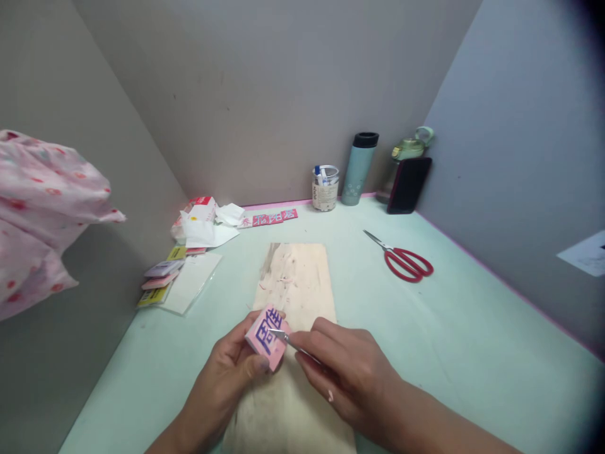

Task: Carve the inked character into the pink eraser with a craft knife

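Observation:
A small pink block with dark purple characters on its face is gripped by my left hand, thumb at its lower edge and fingers behind it. My right hand is closed round a slim metal craft knife, whose blade tip lies at the characters on the block's face. Whether the tip cuts in cannot be made out. Both hands are over a long wooden board with pink shavings on its far part. A pink crumb clings to my right hand.
Red-handled scissors lie at the right. Behind stand a jar of pens, a blue tumbler, a green bottle and a dark phone. Tissues, carved pink pieces and packets lie at the left and back.

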Demonstrator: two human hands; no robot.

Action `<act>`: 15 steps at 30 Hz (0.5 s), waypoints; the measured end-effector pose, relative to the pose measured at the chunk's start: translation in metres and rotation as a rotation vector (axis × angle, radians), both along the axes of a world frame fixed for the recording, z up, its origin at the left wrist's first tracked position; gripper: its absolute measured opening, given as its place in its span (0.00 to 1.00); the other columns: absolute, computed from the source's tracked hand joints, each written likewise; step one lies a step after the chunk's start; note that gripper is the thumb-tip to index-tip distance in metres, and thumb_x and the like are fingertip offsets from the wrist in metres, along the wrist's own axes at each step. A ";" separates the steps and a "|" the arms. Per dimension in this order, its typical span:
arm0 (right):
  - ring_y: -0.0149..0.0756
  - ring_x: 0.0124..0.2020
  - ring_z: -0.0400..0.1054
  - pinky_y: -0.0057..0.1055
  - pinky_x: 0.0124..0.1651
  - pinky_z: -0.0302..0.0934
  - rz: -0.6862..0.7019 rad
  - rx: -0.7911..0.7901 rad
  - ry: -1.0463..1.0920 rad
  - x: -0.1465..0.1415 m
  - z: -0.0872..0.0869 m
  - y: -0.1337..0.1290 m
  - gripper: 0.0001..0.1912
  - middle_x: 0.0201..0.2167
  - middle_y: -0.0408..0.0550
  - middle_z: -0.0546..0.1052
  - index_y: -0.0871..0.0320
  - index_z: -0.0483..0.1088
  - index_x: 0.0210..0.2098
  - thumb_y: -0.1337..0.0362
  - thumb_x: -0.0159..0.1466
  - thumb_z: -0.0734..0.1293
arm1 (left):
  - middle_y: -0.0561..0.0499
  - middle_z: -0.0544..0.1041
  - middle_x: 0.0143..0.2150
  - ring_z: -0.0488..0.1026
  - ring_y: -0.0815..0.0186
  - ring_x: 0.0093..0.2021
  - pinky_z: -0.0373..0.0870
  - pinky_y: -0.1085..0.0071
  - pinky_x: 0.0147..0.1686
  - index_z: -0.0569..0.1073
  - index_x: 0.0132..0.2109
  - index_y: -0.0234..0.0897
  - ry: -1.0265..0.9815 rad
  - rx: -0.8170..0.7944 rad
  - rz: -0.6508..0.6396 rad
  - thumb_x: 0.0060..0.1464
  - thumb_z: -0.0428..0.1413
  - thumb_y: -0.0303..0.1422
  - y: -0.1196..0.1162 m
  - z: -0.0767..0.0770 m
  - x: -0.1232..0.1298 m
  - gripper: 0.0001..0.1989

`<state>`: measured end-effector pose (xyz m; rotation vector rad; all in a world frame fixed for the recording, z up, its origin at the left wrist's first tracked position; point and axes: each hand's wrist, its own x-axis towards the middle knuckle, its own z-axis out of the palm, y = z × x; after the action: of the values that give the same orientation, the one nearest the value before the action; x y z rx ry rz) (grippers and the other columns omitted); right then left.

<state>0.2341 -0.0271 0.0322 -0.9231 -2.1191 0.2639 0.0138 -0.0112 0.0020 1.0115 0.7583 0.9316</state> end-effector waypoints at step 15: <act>0.31 0.23 0.60 0.29 0.24 0.53 -0.047 0.042 0.056 -0.009 -0.006 -0.005 0.10 0.26 0.41 0.66 0.61 0.71 0.46 0.75 0.70 0.60 | 0.52 0.81 0.54 0.77 0.60 0.53 0.69 0.72 0.55 0.75 0.61 0.51 -0.041 -0.008 0.025 0.58 0.67 0.39 -0.004 -0.007 0.003 0.24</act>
<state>0.2252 -0.0319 0.0260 -0.9290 -2.0420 0.2185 0.0171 -0.0151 -0.0055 0.9749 0.7412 0.9672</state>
